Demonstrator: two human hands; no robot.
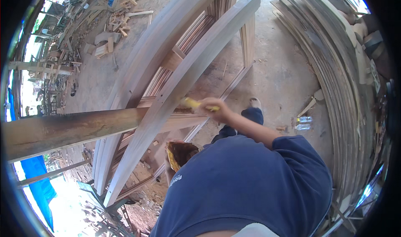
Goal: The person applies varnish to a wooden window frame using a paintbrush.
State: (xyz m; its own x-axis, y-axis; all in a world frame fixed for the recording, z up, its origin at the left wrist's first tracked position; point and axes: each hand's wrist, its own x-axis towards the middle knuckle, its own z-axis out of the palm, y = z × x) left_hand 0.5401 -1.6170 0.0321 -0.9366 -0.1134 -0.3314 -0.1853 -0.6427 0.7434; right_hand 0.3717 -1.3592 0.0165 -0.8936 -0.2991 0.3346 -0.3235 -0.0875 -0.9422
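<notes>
While my right hand holds the yellow paintbrush tight in the middle of my far-off view, its blurry tip is by the long wooden beam at 10 o'clock; I can't tell if they touch. At 7 o'clock my left hand, mostly hidden, holds a yellow tub, brown inside. Two plastic bottles lie at 3 o'clock.

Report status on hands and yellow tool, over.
Right hand gripping yellow tool, blurred, beside near board; contact unclear. Left hand mostly hidden, at yellow-rimmed container. Thick beam in from left, short of tool.
</notes>
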